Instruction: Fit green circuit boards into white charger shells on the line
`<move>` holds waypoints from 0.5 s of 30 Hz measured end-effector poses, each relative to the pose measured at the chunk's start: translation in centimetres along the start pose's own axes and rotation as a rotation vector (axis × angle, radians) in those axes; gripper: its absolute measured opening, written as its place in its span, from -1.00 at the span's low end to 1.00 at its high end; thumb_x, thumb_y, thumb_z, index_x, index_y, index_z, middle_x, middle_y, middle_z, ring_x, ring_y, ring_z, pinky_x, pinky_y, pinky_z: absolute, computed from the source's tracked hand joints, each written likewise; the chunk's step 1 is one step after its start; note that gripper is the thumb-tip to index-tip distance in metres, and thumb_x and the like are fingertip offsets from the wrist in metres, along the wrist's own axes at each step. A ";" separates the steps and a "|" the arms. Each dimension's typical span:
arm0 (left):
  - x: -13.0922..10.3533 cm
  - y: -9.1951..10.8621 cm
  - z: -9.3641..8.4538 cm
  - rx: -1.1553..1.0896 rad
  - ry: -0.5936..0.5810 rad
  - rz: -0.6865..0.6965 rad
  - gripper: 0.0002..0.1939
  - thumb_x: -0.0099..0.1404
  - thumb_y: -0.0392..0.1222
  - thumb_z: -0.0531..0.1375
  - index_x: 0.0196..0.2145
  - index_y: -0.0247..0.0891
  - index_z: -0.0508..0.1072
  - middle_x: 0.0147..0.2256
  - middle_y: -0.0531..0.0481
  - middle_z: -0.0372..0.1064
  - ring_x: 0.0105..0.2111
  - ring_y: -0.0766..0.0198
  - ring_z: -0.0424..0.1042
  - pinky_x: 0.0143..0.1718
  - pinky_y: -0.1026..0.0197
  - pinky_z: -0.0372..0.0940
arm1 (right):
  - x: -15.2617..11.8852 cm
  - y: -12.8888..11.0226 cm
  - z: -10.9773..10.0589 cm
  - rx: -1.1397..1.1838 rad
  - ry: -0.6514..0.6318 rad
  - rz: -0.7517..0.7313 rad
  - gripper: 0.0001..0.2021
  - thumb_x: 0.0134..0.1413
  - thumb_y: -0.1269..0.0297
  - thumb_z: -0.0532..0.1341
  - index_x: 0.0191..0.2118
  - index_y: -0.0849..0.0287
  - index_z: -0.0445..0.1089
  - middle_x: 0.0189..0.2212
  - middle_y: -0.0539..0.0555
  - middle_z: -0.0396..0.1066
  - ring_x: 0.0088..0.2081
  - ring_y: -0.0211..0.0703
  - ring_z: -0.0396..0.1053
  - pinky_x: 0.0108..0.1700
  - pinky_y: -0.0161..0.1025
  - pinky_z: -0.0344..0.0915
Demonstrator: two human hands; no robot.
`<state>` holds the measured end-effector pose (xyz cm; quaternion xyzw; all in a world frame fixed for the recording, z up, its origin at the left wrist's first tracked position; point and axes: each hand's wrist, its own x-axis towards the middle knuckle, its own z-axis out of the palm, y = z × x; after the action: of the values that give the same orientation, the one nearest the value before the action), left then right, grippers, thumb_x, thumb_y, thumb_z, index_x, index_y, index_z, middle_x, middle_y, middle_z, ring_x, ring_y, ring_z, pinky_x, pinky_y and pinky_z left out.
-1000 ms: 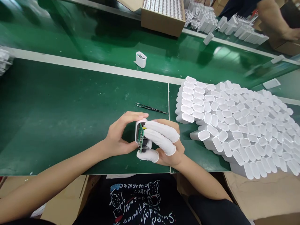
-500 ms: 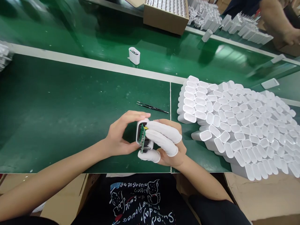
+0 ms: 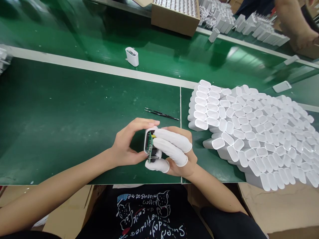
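My left hand (image 3: 129, 142) is curved round a white oval plastic housing (image 3: 146, 146), with the thumb below and the fingers above. A green circuit board (image 3: 150, 148) with black and yellow parts stands partly inside the housing's mouth. My right hand (image 3: 178, 151) wears white finger covers on the thumb and two fingers, which pinch the board from the right. Those fingers hide much of the board's component side. Beyond my hands, a pair of black tweezers (image 3: 161, 114) lies on the green table.
Rows of white open housings (image 3: 251, 129) stand packed at the right. Past a pale strip (image 3: 99, 69), a green conveyor (image 3: 82, 46) carries a filled housing (image 3: 132, 56). A cardboard box (image 3: 174, 18) of white parts sits at the back; a co-worker's arm (image 3: 294, 25) shows far right.
The filled housing and other pieces on the conveyor have slid left. My hands and the board have shifted only very slightly left; the grip is the same.
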<state>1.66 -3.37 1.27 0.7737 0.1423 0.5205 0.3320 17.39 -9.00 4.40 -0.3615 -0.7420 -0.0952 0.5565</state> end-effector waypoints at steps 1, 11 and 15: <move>0.0 0.0 0.0 0.007 0.005 -0.005 -0.44 0.22 -0.16 0.33 0.16 -0.12 0.32 -0.03 -0.13 0.50 -0.06 0.10 0.54 -0.12 0.05 0.55 | 0.0 0.0 0.1 -0.005 0.005 0.004 -0.89 0.21 0.35 0.25 -0.15 0.22 0.42 -0.21 0.14 0.51 -0.10 -0.07 0.49 -0.19 -0.14 0.59; 0.2 -0.5 0.2 0.091 0.080 0.003 -0.48 0.20 -0.17 0.37 0.09 -0.17 0.34 -0.08 -0.15 0.50 -0.08 0.10 0.52 -0.10 0.04 0.49 | -0.8 0.2 0.1 0.193 -0.201 0.314 -0.55 0.25 0.06 0.21 0.21 -0.02 0.23 0.15 0.21 0.30 0.17 0.10 0.32 0.12 0.19 0.40; 0.4 -0.6 0.1 0.198 0.107 0.040 -0.50 0.20 -0.20 0.35 0.07 -0.24 0.34 -0.07 -0.22 0.50 -0.01 0.05 0.47 0.01 -0.06 0.43 | -0.8 0.1 0.0 0.626 -0.243 0.795 -0.35 0.18 0.02 0.28 0.33 -0.10 0.07 0.26 0.17 0.23 0.27 0.07 0.24 0.23 0.12 0.32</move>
<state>2.02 -2.70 1.11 0.7766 0.1948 0.5509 0.2355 17.56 -9.28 3.71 -0.4399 -0.5998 0.3927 0.5409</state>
